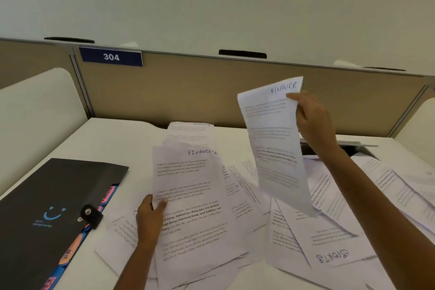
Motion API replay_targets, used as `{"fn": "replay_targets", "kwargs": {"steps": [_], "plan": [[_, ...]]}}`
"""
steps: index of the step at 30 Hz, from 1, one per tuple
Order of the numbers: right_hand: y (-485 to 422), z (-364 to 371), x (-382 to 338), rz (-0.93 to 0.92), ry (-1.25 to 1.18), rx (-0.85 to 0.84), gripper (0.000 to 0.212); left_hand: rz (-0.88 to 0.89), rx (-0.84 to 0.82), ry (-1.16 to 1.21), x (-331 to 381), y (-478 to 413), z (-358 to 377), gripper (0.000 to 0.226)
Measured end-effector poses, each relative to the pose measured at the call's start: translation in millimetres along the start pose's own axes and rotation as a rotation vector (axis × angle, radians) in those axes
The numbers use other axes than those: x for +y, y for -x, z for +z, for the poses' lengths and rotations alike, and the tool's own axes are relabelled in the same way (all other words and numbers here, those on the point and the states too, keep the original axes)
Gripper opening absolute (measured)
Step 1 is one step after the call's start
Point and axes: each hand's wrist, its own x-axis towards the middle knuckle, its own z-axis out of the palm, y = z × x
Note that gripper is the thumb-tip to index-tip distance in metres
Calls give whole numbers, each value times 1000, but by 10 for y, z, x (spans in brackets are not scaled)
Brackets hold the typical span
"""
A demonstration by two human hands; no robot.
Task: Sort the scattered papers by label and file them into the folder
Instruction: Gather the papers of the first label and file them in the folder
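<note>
The right hand (313,122) pinches a FINANCE sheet (277,143) by its top edge, lifted above the desk (113,139). The left hand (150,214) pinches a FINANCE stack (190,195) by its left edge. The folder (47,207) lies at the desk's left edge.

— What's each hand doing?
— Right hand (313,122) pinches a raised FINANCE sheet (277,148); left hand (150,214) grips a FINANCE stack (188,195).
— The folder (47,207)?
— Closed, at the counter's (117,139) left edge.

Both my hands up, each pinching paper.

My right hand (313,122) is raised, arm stretched forward, thumb and fingers (294,96) pinching a sheet's top edge. My left hand (150,214) sits lower, thumb on top, gripping a stack's left edge.
</note>
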Motion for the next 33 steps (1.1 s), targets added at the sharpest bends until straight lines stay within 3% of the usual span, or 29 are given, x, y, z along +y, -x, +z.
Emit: {"fn": "replay_targets", "kwargs": {"steps": [3,8,11,12,15,16,20,22,25,27,29,33], "plan": [[83,-121,-62,92,-152,-53,30,-2,2,59,53,61,-7,25],[193,-398,-397,350,-727,-145,25,11,-7,116,170,159,-6,18],[242,-548,-535,397,-919,-192,25,44,-24,121,250,238,-16,10],[261,-580,-556,392,-966,-213,30,51,-31,123,262,254,-22,9],[295,-661,-590,384,-1123,-269,76,55,-54,123,314,324,-36,8],[305,-683,-598,378,-1178,-277,82,56,-57,122,326,347,-38,8],[345,-744,-633,392,-1365,-299,75,35,-95,142,366,432,-31,10],[397,-725,-619,431,-1388,-298,71,-1,-118,150,389,467,-17,11],[513,-600,-566,568,-1241,-293,41,-62,-173,162,458,545,2,7],[622,-475,-509,619,-1042,-306,43,-70,-207,172,487,577,-8,16],[746,-338,-438,643,-894,-334,46,-78,-265,201,498,625,-21,9],[973,-133,-356,695,-758,-355,47,-135,-362,382,442,669,-43,12]]}}
